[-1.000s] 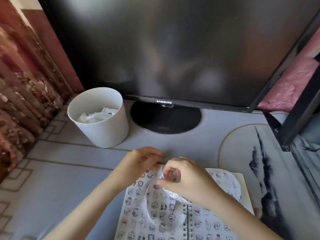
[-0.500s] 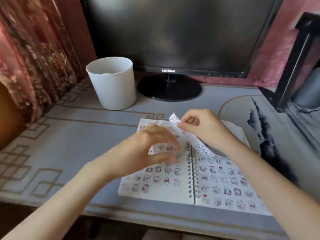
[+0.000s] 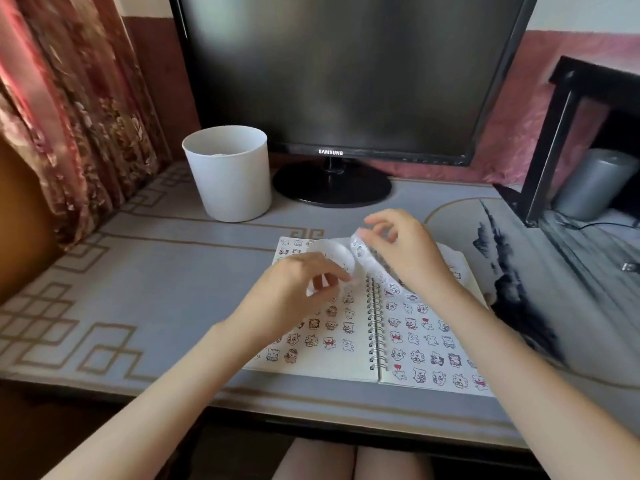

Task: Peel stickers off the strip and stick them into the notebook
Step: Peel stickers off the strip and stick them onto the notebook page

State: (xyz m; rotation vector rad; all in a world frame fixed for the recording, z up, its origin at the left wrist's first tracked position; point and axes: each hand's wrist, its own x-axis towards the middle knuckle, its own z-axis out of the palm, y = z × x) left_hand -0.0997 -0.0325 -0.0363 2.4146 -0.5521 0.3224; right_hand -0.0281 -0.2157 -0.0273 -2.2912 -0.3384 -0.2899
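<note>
Head view, and I've got the open white spiral-bound notebook (image 3: 424,341), pages full of little cartoon stickers, flat on the grey patterned table (image 3: 173,289). Over its spine the right hand (image 3: 405,252) pinches the top end of the curling white sticker strip (image 3: 362,256). The left hand (image 3: 294,294), fingers curled, grips the strip's lower part above the left page. A white round plastic bin (image 3: 232,181) stands beyond the notebook's far-left corner.

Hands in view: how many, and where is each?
2. The left hand is over the notebook's left page, gripping the strip. The right hand is over the top of the right page, pinching the same strip. None looks hidden.
</note>
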